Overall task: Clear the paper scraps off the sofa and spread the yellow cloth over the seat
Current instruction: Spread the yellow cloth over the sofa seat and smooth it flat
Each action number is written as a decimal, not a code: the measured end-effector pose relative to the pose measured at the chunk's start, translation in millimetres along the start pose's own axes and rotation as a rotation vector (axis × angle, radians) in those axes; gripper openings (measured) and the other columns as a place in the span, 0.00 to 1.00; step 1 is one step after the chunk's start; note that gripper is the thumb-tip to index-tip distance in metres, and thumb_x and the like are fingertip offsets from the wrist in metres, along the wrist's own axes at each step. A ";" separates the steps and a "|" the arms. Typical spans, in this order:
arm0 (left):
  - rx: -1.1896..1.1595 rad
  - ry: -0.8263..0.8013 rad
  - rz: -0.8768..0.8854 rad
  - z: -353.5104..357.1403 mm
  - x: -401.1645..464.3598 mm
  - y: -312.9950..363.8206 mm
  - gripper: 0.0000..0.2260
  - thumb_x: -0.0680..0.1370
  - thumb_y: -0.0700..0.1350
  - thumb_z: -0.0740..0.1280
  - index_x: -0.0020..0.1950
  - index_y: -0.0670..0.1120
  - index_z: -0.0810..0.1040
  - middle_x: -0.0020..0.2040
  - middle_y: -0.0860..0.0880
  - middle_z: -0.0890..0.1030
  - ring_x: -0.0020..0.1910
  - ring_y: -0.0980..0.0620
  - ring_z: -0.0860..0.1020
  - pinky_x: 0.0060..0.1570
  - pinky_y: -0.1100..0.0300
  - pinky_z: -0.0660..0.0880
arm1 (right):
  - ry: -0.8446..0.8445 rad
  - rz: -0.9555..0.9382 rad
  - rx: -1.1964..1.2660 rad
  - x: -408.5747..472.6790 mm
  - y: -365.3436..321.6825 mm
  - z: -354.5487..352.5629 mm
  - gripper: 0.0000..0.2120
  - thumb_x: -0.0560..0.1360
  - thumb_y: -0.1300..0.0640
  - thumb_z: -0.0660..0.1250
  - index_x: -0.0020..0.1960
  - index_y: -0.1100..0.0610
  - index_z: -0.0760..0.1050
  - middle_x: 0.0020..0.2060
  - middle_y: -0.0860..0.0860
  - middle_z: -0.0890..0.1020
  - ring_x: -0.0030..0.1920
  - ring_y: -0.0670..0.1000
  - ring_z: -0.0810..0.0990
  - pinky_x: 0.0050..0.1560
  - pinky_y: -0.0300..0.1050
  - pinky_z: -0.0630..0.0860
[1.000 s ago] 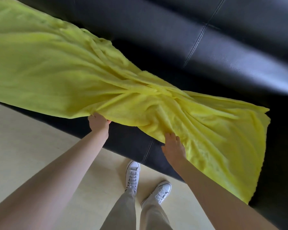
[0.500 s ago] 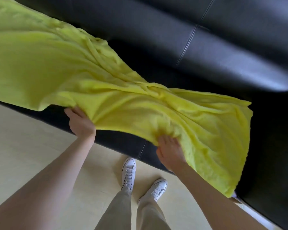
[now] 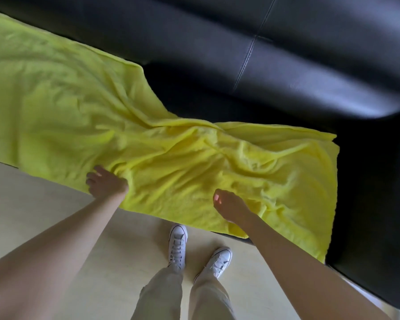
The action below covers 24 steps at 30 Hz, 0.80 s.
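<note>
**Cloth down but bunched: watch the front edge**

Since half a second ago the yellow cloth (image 3: 148, 139) has dropped from lifted to lying on the sofa (image 3: 286, 65) seat, and your hands have come out from under its front hem to sit on top of it.

State now:
- Left hand (image 3: 106, 184): fingers curled, pressing or gripping the cloth at the front edge. Can't tell whether it actually pinches fabric.
- Right hand (image 3: 231, 207): loosely curled, resting on or just above the cloth, holding nothing that I can see.
- Cloth covers the left and middle seat and hangs over the front edge toward the floor (image 3: 56, 227). Heavy wrinkles run between and beyond your hands. Back-right strip of seat is bare.
- No paper scraps in view.

Risks, as I judge them:
- Pull toward yourself to flatten it and more overhang goes off the front; slick leather won't hold the cloth, so it can slide to the floor.
- Smoothing with one hand only just pushes the bunch sideways.
- The near right corner dangles lowest and would likely go first.
</note>
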<state>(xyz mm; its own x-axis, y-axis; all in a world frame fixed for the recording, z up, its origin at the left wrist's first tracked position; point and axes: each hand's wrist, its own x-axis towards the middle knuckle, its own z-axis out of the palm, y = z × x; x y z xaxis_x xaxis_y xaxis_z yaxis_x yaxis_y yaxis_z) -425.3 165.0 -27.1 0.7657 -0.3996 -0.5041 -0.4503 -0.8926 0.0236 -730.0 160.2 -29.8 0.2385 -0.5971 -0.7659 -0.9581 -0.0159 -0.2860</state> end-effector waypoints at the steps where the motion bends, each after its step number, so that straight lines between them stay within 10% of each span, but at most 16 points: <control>1: -0.028 0.066 0.120 -0.4 -3.0 11.4 0.28 0.76 0.42 0.65 0.72 0.37 0.58 0.70 0.34 0.62 0.69 0.37 0.62 0.66 0.46 0.62 | 0.040 0.005 0.012 0.9 0.7 -8.2 0.11 0.80 0.56 0.54 0.56 0.55 0.73 0.55 0.54 0.79 0.54 0.57 0.77 0.52 0.49 0.75; 9: -0.107 0.226 0.983 -10.8 -2.3 134.3 0.18 0.74 0.31 0.58 0.63 0.40 0.72 0.60 0.41 0.73 0.59 0.41 0.71 0.59 0.50 0.70 | 0.540 0.022 0.143 40.2 26.7 -95.1 0.08 0.79 0.58 0.57 0.54 0.57 0.74 0.50 0.54 0.80 0.46 0.58 0.79 0.38 0.45 0.70; 16: 0.188 -0.220 1.034 -7.1 33.0 216.3 0.21 0.76 0.29 0.54 0.61 0.46 0.76 0.62 0.45 0.74 0.60 0.45 0.74 0.59 0.55 0.71 | 0.529 -0.041 -0.105 104.8 42.8 -147.4 0.18 0.76 0.64 0.62 0.64 0.54 0.69 0.61 0.53 0.72 0.61 0.55 0.71 0.55 0.50 0.73; 24: 0.938 -0.232 1.195 -17.9 63.2 248.4 0.18 0.73 0.38 0.60 0.62 0.50 0.70 0.61 0.49 0.69 0.63 0.48 0.68 0.59 0.56 0.67 | 0.451 -0.130 -0.317 154.7 39.8 -156.4 0.18 0.77 0.60 0.63 0.66 0.55 0.67 0.62 0.53 0.71 0.62 0.54 0.70 0.62 0.48 0.66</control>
<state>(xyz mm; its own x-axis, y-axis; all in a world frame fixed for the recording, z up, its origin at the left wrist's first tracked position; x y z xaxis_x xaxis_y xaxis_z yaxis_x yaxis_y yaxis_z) -480.6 -85.7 -37.7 -0.2886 -0.6440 -0.7085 -0.9164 0.4001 0.0096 -756.0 -58.3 -69.6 0.3333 -0.8564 -0.3943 -0.9426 -0.3109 -0.1214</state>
